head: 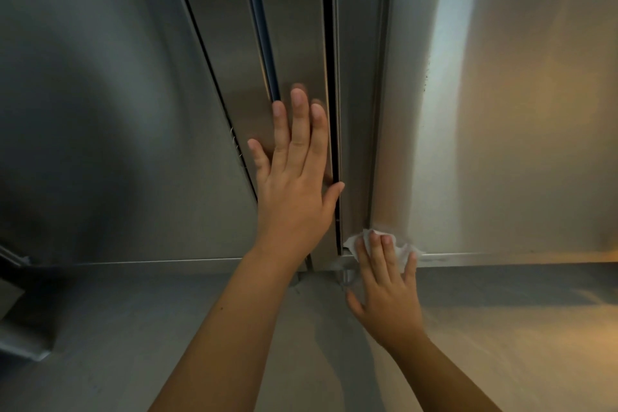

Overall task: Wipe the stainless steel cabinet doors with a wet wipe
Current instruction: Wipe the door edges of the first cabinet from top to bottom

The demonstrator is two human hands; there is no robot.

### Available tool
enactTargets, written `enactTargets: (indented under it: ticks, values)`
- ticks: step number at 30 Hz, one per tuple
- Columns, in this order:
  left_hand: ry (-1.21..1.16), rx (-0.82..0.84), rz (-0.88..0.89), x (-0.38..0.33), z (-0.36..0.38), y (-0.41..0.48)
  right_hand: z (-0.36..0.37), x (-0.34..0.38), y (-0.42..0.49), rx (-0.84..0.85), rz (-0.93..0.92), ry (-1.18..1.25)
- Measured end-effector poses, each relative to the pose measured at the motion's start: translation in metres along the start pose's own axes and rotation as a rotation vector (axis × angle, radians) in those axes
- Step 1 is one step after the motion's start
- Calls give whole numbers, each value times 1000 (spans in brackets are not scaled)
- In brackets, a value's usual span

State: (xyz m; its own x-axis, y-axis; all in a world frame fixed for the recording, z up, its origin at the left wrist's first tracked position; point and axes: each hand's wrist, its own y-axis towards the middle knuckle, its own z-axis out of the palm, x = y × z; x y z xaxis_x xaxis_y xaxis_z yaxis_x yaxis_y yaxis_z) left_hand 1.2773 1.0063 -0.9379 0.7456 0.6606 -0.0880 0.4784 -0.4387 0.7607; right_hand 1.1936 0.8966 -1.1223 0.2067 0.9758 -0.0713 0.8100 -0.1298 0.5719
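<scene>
The left hand [294,177] lies flat at mid-frame, fingers straight and spread, on the edge of the left cabinet door [100,110]. Lower right of centre, the right hand [384,284] presses a white wet wipe [368,241] (crumpled under straight fingers) against the bottom corner of the right cabinet door [501,110].

Two hands in play, a left hand [294,191] and a right hand [388,291], and just one wipe [374,241], there under the right hand's fingers. Two wide steel doors: a left door [100,94] out beyond the left hand, a right door [501,127] above the right hand. One dark gap [329,77] beside the left hand's thumb.
</scene>
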Motion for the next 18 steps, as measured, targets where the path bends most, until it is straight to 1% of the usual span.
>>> enactTargets:
  ticks: [2,7,11,13,15,18]
  values:
    - [1,0,-1,0,0,0,2,0,-6,26,8,1]
    - [7,19,-9,0,-1,-1,-9,-4,1,20,5,10]
    - [5,32,-14,1,0,-2,-33,-8,36,-116,49,76]
    - [-4,34,-24,1,1,-1,-40,-5,50,-142,85,83]
    - [0,14,-21,1,1,-1,-39,1,50,-112,110,104]
    - [-8,-3,-14,0,0,0,-25,4,27,10,96,103]
